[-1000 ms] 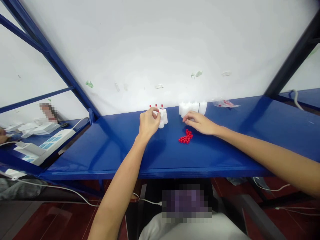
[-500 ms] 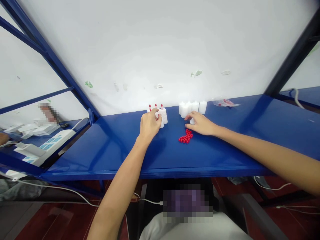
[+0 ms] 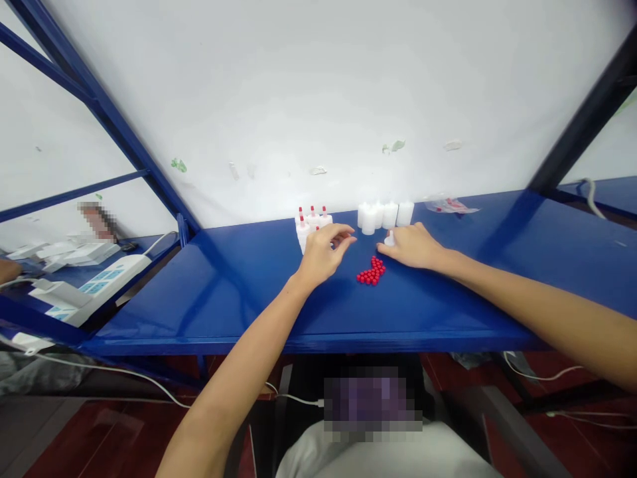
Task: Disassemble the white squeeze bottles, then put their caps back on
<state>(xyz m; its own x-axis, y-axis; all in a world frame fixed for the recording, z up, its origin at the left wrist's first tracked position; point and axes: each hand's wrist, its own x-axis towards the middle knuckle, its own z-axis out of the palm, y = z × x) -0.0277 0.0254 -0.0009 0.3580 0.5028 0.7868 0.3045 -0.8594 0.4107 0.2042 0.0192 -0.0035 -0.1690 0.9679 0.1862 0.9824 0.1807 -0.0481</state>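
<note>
My left hand hovers in front of the red-tipped bottles, thumb and fingers apart and nothing between them. My right hand rests on the table, curled round a white bottle; its pointed nozzle shows between thumb and index finger, while the body is hidden by the hand. Behind my left hand stands a cluster of white bottles with red tips, partly covered by that hand. Several small red caps lie in a loose patch between my hands.
Several white bottles without red tips stand near the wall behind my right hand. A clear plastic bag with red bits lies farther right. The blue table meets a white wall. At left, a power strip sits beside blue frame bars.
My left hand has moved right and away from the red-tipped bottles, its fingers now apart. My right hand has shifted slightly right, and the white nozzle in it now shows more clearly.
</note>
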